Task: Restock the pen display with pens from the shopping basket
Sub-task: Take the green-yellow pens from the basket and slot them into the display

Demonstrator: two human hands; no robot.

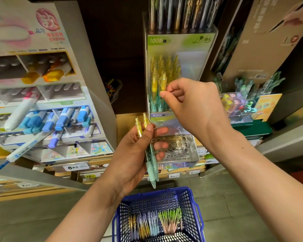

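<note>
The left hand (133, 154) grips 2 pens (150, 159) — the right hand (192, 105) pinches a yellow-capped pen (163, 79) in the display (189, 62).

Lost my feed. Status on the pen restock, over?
Left hand holds two pens. Right hand pinches another pen in display. Basket below holds more. Nothing blocking.

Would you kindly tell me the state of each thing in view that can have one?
left hand, grips two pens.
two pens, upright, not yet slotted.
right hand, pinches the top of the yellow pen.
yellow pen, standing in the pen display.
pen display, back rows filled, front holes empty.
shopping basket, holding groups of pens lying flat.
</note>
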